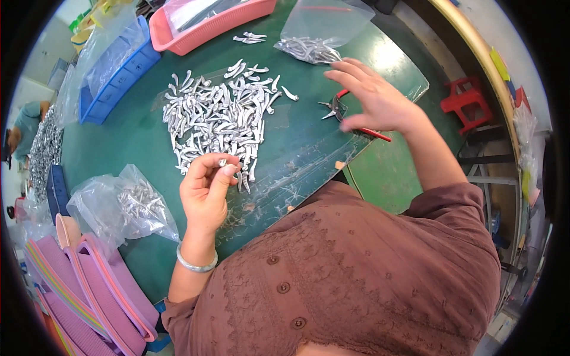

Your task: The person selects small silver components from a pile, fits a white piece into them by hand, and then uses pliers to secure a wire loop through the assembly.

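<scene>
A heap of small curved silver metal pieces (pixel 217 121) lies spread on the green table (pixel 309 142). At its near edge my left hand (pixel 205 190) is closed in a pinch, with a small silver metal piece (pixel 222 162) showing between thumb and fingers. My right hand (pixel 380 98), slightly blurred, is open with fingers apart over red-handled cutters (pixel 336 109). Part of the cutters is hidden under that hand, and I cannot tell whether they touch. Just beyond its fingertips sits a clear plastic bag (pixel 309 48) with more silver pieces inside.
A pink basket (pixel 214 26) and a blue bin (pixel 116 80) stand at the far left. Nearer lies another clear bag of metal pieces (pixel 136 202), beside a purple bag (pixel 98 285). A few pieces (pixel 250 38) lie apart. A red stool (pixel 466 104) stands right of the table.
</scene>
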Demonstrator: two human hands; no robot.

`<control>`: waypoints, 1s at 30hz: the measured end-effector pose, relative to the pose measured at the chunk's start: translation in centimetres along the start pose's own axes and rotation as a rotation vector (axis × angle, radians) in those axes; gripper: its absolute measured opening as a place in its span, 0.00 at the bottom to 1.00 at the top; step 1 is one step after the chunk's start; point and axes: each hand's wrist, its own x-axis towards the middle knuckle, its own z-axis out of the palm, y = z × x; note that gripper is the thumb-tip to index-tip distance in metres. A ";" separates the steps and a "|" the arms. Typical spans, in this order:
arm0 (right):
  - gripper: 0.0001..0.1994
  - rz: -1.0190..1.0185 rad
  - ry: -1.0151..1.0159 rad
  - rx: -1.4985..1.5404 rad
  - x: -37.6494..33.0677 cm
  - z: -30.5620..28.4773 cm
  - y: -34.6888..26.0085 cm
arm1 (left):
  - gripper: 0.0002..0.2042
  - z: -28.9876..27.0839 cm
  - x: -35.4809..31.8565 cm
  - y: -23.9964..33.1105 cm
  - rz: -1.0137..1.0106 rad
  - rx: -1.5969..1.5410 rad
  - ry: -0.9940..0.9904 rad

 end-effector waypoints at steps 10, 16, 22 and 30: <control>0.24 -0.212 0.077 -0.115 -3.4 1.6 1.6 | 0.06 3.4 1.5 -0.2 -0.011 0.013 -0.127; 0.19 -0.025 0.083 0.118 -6.4 1.6 0.0 | 0.05 6.3 2.7 -0.5 0.173 0.270 -0.229; 0.17 0.065 0.056 0.213 -11.3 -1.0 0.0 | 0.06 11.5 5.0 -0.3 0.429 0.550 -0.415; 0.17 0.119 0.179 -0.026 -15.9 -2.6 0.2 | 0.06 17.2 6.1 -0.8 0.437 0.562 -0.592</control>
